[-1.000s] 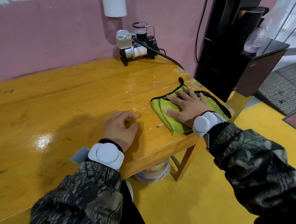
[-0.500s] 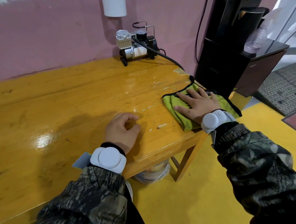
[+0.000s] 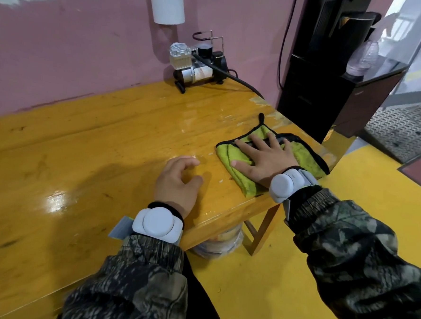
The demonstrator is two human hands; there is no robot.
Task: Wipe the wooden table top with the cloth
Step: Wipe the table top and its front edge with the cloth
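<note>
A folded green cloth (image 3: pixel 231 157) with a black hem lies near the right end of the glossy yellow wooden table top (image 3: pixel 81 156). My right hand (image 3: pixel 263 157) lies flat on the cloth with fingers spread and straight, pressing it onto the wood. My left hand (image 3: pixel 177 182) rests on the bare table just left of the cloth, fingers loosely curled, holding nothing. Small pale specks dot the wood between the two hands.
A small air compressor (image 3: pixel 198 62) with a black hose stands at the table's back edge by the pink wall. A black cabinet (image 3: pixel 332 92) stands beyond the right end. A plastic-wrapped bundle (image 3: pixel 219 243) sits on the yellow floor under the table corner.
My right hand slid the cloth away to the right half a second ago, then back toward the left and nearer to me. The left hand stayed in place.
</note>
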